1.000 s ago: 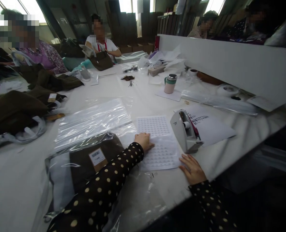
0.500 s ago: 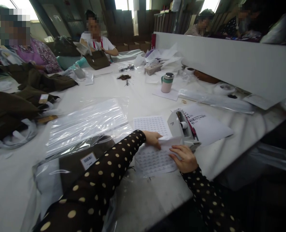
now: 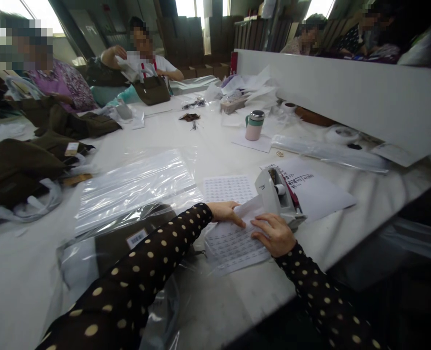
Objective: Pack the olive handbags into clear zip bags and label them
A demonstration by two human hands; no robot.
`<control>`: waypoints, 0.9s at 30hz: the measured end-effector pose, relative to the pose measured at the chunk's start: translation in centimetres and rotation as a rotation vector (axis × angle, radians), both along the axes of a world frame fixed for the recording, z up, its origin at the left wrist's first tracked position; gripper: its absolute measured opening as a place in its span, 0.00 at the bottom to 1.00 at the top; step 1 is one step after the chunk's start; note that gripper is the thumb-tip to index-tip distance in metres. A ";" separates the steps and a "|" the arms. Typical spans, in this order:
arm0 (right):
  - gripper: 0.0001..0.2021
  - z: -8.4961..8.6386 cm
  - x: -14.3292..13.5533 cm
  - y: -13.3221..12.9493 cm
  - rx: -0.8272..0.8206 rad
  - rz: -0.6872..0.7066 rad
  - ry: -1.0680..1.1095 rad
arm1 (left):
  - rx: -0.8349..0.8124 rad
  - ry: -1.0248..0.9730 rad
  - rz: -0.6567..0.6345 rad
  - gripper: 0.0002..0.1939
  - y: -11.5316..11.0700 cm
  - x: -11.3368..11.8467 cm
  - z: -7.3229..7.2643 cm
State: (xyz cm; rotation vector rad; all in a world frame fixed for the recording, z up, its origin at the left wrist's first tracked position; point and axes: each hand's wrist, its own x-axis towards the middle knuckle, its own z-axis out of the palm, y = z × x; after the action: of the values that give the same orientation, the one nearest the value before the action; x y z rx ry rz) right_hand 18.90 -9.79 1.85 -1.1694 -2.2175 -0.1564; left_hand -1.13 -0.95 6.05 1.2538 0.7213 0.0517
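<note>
Inside clear bag (image 3: 78, 257): dark fabric (image 3: 109, 248). On printed sheet (image 3: 233, 248): left hand (image 3: 224, 212) and right hand (image 3: 277, 236), near each other, grip unclear. Raised flap (image 3: 250, 208) toward tape dispenser (image 3: 273, 194); long axis uncertain.

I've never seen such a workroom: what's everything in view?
Printed paper: count unclear, white, front centre
Dispenser: one, grey, beside paper
Written sheet: one, white, beside dispenser
Mug: one, pink-green, beyond dispenser
Bags: several, olive, mostly left
Plastic: several, clear, both sides
Table: one, white, centre
Partition: one, white, right rear
Boxes: several, brown, background
Co-workers: at least four, mixed clothing, rear
Left hand: one, black sleeve, on paper
Right hand: one, black sleeve, on paper
</note>
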 end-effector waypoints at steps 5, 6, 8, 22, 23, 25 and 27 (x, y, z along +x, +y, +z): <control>0.08 0.6 -1.0 -0.5 0.036 -0.007 0.057 | 0.172 0.042 0.042 0.21 -0.2 -0.5 -0.2; 0.08 0.7 -1.2 -0.4 0.042 0.002 0.051 | 0.161 0.026 0.039 0.20 -0.3 -0.6 -0.2; 0.06 0.9 -1.5 -0.3 0.047 0.021 0.028 | 0.116 -0.031 0.017 0.20 -0.6 -0.7 -0.1; 0.02 2.9 -2.2 -2.2 -0.091 -0.032 0.294 | 0.695 0.329 0.096 0.22 -1.1 -0.5 1.8; 0.04 3.2 -2.2 -2.2 -0.211 -0.074 0.448 | 0.749 0.362 0.154 0.25 -1.4 -0.8 2.4; 0.11 4.1 -2.7 -2.2 -0.537 -0.126 0.789 | 0.896 0.374 0.282 0.28 -2.9 -1.7 4.1; 0.17 5.0 -3.7 -1.9 -0.848 -0.123 1.044 | 1.126 0.308 0.374 0.23 -6.1 -3.0 5.7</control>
State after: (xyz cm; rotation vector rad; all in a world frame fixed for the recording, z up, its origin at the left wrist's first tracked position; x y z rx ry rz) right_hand 15.18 -11.66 6.87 -1.3320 -1.2340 1.1750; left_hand -4.14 -7.05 11.78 2.1975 1.2649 0.6573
